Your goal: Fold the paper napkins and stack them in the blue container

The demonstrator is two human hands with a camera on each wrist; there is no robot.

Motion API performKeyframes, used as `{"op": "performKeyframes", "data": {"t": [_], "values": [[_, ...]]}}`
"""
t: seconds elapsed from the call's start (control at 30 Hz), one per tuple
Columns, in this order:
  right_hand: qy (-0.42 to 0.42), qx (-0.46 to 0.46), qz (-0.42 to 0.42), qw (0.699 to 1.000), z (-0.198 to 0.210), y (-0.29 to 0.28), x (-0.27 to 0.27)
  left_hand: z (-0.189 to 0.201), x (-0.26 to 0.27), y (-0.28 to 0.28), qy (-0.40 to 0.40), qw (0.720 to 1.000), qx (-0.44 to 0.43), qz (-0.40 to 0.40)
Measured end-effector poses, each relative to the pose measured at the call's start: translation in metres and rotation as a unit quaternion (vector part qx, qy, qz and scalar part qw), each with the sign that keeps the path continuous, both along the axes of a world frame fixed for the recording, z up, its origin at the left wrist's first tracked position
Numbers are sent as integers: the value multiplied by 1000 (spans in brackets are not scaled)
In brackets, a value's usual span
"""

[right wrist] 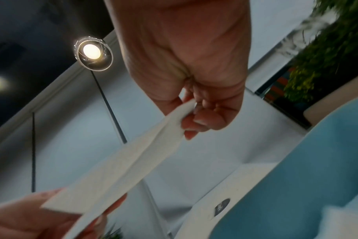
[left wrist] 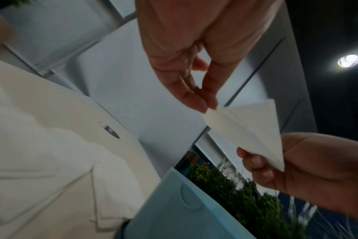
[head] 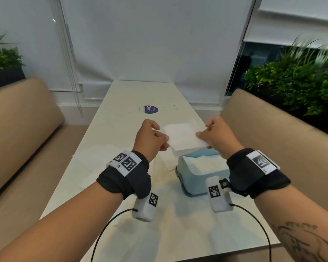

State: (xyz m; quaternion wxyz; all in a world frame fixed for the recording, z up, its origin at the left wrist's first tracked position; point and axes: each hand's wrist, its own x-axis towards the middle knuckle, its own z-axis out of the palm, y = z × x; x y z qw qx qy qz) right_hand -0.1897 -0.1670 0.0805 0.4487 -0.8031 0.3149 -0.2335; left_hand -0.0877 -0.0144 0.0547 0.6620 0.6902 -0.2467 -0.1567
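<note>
**Folded napkin pinched at both ends above the blue container.**

The left hand (head: 151,138) pinches the napkin's (head: 184,136) left edge between thumb and fingertips (left wrist: 196,100), and the right hand (head: 214,136) pinches the right edge. The napkin hangs clear of the table (head: 140,95), its long axis running hand to hand. The blue container (head: 201,184), with white napkins in it, lies just below and nearer the person, closer to the right hand. Placing it likely means moving it down and back.
</note>
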Motion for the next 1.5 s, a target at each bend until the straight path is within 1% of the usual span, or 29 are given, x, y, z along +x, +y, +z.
{"op": "performKeyframes", "data": {"t": [0.07,0.17,0.27,0.37,0.47,0.53,0.57,0.63,0.73,0.93,1.1,1.2,1.23,1.27,1.3,1.4,1.47,1.5], "values": [[7,-32,-6,999,-1,-15,-12,-2,-10,-17,-27,999,16,-37],[36,-71,-14,997,-10,-32,-24,-8,-22,-40,-85,990,70,-91],[96,-108,-28,989,-24,-47,-32,-12,-31,-60,-157,966,149,-144],[147,-145,-43,978,-34,-62,-38,-17,-37,-76,-217,928,246,-177],[259,-216,-52,940,-42,-75,-44,-19,-42,-89,-270,871,346,-220],[308,-237,-46,920,-46,-81,-46,-16,-48,-95,-303,834,390,-245],[326,-246,-41,912,-48,-83,-46,-14,-51,-97,-313,822,404,-254],[356,-271,-34,894,-51,-86,-46,-14,-56,-102,-313,807,425,-264],[397,-324,-24,858,-53,-88,-44,-16,-61,-109,-294,795,456,-273],[475,-389,-15,790,-59,-85,-42,-27,-65,-118,-277,765,501,-294],[510,-409,6,757,-58,-82,-40,-35,-63,-122,-287,749,533,-271],[532,-399,22,747,-57,-80,-39,-43,-61,-124,-314,727,555,-256],[534,-396,23,747,-55,-79,-38,-44,-60,-124,-321,725,556,-249],[530,-394,18,751,-53,-77,-39,-44,-59,-125,-325,733,547,-243],[521,-390,11,759,-50,-75,-39,-42,-57,-124,-321,750,526,-240],[476,-374,-11,796,-38,-67,-36,-30,-43,-112,-302,831,422,-202],[438,-321,3,840,-27,-57,-29,-20,-28,-96,-275,881,353,-155],[421,-288,23,860,-21,-51,-23,-16,-20,-86,-254,901,325,-136]]}}
